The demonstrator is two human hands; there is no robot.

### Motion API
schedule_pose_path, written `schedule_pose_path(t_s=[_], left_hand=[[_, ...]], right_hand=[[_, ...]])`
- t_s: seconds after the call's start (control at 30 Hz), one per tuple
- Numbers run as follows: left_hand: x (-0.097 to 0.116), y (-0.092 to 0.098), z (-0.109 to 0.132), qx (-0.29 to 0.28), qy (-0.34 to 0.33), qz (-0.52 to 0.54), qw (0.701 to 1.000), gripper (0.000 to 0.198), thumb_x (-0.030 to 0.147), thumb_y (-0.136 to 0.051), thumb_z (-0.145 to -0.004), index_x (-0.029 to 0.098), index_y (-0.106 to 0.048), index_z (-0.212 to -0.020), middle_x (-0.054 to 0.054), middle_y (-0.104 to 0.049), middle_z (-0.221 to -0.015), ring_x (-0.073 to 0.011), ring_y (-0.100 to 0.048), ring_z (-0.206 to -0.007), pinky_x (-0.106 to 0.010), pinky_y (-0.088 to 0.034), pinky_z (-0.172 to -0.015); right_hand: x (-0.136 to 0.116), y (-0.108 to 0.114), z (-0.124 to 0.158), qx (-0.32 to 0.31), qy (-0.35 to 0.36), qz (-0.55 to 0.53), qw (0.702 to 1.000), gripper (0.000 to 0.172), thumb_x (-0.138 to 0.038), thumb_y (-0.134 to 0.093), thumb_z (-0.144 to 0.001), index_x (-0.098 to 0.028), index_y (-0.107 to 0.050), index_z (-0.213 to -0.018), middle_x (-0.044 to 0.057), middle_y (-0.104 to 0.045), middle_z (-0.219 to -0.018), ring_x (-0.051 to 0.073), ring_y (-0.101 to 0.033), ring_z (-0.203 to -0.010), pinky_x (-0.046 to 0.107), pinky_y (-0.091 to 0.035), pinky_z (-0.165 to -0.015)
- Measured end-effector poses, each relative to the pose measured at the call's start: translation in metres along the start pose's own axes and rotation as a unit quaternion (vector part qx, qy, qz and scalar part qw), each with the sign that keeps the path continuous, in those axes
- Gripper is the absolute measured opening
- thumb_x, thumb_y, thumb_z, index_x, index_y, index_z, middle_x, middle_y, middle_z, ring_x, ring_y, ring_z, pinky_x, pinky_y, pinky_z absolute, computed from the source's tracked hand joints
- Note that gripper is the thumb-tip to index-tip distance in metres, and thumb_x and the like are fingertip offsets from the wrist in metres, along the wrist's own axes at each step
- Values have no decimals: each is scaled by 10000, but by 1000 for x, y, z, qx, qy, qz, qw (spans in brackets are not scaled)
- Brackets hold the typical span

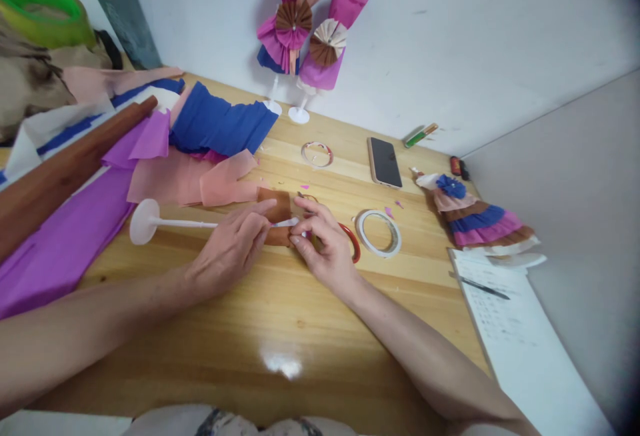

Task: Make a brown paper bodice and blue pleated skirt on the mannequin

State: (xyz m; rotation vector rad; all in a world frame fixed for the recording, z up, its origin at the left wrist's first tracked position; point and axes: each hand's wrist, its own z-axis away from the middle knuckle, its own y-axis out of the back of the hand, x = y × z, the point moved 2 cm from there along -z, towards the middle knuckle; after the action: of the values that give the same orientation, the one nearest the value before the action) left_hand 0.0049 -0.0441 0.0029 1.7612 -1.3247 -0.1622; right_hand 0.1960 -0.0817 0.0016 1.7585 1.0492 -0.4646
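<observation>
While my left hand [230, 253] pinches the stiff, light stick [185, 224], my right hand [327, 249] clamps flimsy brown crepe [280, 206] near its edge.

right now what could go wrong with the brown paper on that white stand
The brown paper is gripped by the left hand and right hand; a hard pull could tear it. The white stand lies on its side and may roll. The scissors lie partly under the right hand and could nick it.
</observation>
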Motion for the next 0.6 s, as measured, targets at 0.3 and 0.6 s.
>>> schedule_pose_path(t_s=[0.3,0.6], left_hand=[[-7,-1,7,-23,-29,-5,999,207,43,-441,-917,150,-576,-1031,-167,-636,-1305,-237,-645,-1158,-383,-556,-949],[-5,0,7,-10,-86,-34,996,174,48,-491,-913,108,-576,-1051,-204,-666,-1189,-262,-653,-1087,-415,-572,-917]], right_hand=[[3,0,-1,-5,-11,13,1000,94,-190,-575,-916,-200,-667,-900,170,-638,-1298,258,-610,-1232,481,-508,-999],[5,0,0,-10,-36,0,999,98,-213,-582,-909,-208,-678,-894,154,-645,-1292,252,-612,-1217,492,-492,-1022]])
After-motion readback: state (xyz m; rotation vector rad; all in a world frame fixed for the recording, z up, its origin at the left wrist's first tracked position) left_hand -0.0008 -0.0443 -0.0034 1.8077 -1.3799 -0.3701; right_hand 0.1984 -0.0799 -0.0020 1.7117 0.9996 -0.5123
